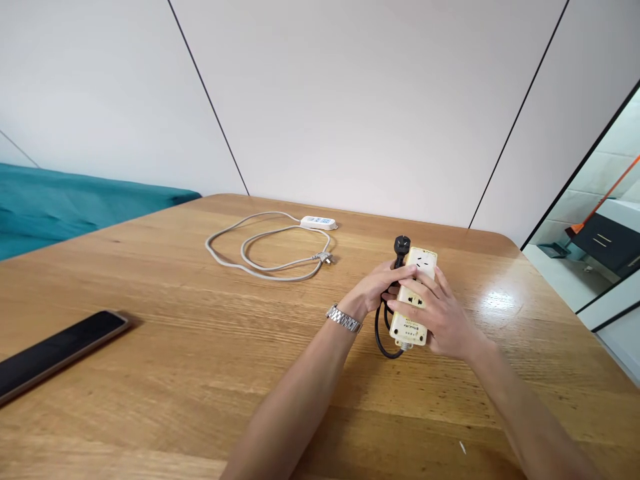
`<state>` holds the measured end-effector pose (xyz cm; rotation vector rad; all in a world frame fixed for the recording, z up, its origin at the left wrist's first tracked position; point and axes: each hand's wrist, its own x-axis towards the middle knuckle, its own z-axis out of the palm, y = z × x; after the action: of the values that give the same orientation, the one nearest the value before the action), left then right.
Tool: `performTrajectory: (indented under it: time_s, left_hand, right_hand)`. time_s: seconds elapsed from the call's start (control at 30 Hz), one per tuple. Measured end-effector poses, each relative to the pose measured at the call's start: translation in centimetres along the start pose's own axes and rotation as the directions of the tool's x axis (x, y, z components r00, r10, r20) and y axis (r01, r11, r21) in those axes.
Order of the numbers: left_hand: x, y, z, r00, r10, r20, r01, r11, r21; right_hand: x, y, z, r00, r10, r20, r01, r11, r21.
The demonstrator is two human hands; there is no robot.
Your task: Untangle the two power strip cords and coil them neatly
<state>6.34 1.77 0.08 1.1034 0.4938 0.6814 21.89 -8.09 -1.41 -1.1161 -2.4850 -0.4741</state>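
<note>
Holding a yellowed power strip (414, 300) between both hands, you keep it just above the wooden surface (200, 373), right of centre and fairly near you. There is small dark print near the strip's near end, but it is too small to read. Your right hand (440, 317) wraps the strip's right edge, its fingers (417, 283) laid across the socket face. Your left hand (383, 283), with a metal watch (344, 319) at the wrist, closes its fingers on the strip's left side, where the black cord (383, 333) loops down. The black plug (402, 245) pokes up at the strip's far end. Far to the left lies a white power strip (319, 223) with a blue label, unreadable, and its coiled grey cable (260, 257). A dark phone (55, 350) lies near the left edge.
</note>
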Motion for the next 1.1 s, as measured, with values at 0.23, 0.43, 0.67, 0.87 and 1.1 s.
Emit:
performTrajectory:
  time_s: [0.23, 0.43, 0.67, 0.87, 1.1]
  left_hand:
    - [0.2, -0.5, 0.8, 0.996, 0.023, -0.089, -0.017, 0.997, 0.075]
    - [-0.1, 0.3, 0.0, 0.998, 0.039, -0.05, -0.038, 0.999, 0.017]
    - [-0.3, 0.2, 0.3, 0.996, 0.001, 0.087, 0.002, 1.0, -0.03]
    - [0.8, -1.7, 1.2, 0.995, -0.037, -0.089, 0.038, 0.999, 0.003]
    - [1.8, -4.6, 2.2, 0.958, 0.078, -0.275, -0.049, 0.993, 0.108]
  right_hand:
    - [-0.5, 0.0, 3.1, 0.969, 0.026, -0.244, -0.019, 0.999, 0.034]
    - [-0.4, 0.0, 3.1, 0.812, 0.336, -0.477, -0.292, 0.942, 0.166]
    - [0.1, 1.2, 1.2, 0.622, 0.762, 0.182, -0.306, 0.023, 0.952]
    - [0.6, 0.0, 1.0, 0.564, 0.657, 0.5, -0.29, -0.41, 0.865]
    - [0.7, 0.1, 2.9, 0.418, 0.685, 0.597, -0.285, -0.525, 0.802]
